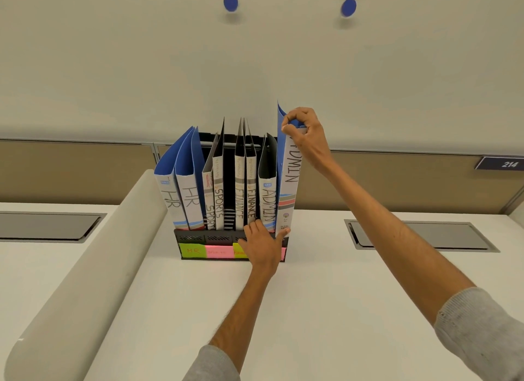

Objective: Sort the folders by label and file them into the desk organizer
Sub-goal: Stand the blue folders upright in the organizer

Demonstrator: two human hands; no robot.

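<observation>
A black mesh desk organizer (pixel 198 237) stands on the white desk against the wall, with coloured sticky labels on its front. Inside stand two blue HR folders (pixel 181 196), two SPORTS folders (pixel 217 193), two FINANCE folders (pixel 245 193) and a black ADMIN folder (pixel 268 199). My right hand (pixel 304 132) pinches the top of a blue ADMIN folder (pixel 289 182), upright at the organizer's right end. My left hand (pixel 262 244) rests on the organizer's front right, thumb touching that folder's bottom corner and covering part of the labels.
A rounded grey partition (pixel 93 272) runs along the desk's left side. Recessed grey cable hatches sit at the left (pixel 45 227) and right (pixel 419 236). A "214" nameplate (pixel 503 163) hangs on the back panel. Two blue round pins (pixel 230 1) stick out of the wall above.
</observation>
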